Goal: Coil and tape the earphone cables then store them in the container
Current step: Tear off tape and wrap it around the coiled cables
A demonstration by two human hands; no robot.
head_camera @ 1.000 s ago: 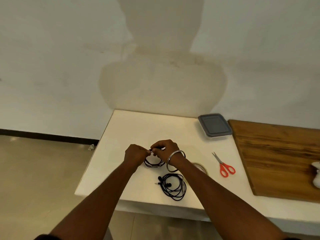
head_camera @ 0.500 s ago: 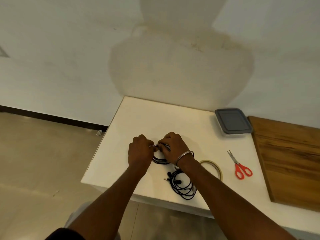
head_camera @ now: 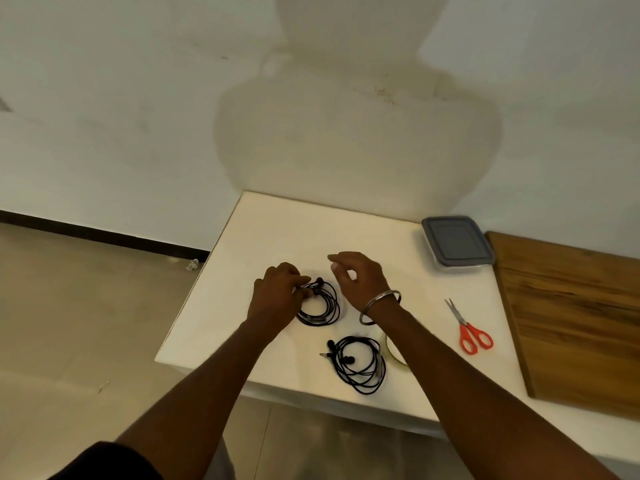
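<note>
Closest to the table's (head_camera: 277, 230) front edge lies one coiled black earphone cable (head_camera: 358, 365), loose, touched by neither hand. A tape roll (head_camera: 394, 355) peeks out just beside it, half hidden under the right forearm. Farther in, the left hand (head_camera: 277, 296) pinches the rim of a second coil (head_camera: 320, 303), which rests on the tabletop. The right hand (head_camera: 360, 278) (metal bangle (head_camera: 379, 306) at the wrist) hovers near it, fingers loosely bent and holding nothing. Red-handled scissors (head_camera: 469, 329) lie off to the right. At the back sits the container (head_camera: 457, 244), its grey lid on, against a wooden board (head_camera: 571, 306).
</note>
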